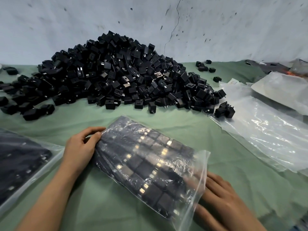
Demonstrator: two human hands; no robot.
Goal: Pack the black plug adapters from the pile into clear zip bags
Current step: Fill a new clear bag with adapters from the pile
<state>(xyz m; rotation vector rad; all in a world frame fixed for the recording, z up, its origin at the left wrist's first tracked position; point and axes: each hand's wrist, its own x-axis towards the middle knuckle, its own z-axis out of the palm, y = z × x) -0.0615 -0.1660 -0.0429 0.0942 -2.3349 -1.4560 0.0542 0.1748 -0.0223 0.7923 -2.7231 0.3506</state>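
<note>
Plug adapters are lying in 1 pile beyond the fingers; left hand is pinching 1 filled zip bag, right hand is pressing flat fingers against its mouth.

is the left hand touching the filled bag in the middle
Touching. The head view shows the left hand gripping the end of the filled bag, thumb against the plastic.

Counter: creased green cloth cover. Wall behind counter: pale grey, dark-flecked, one thin crack.
</note>
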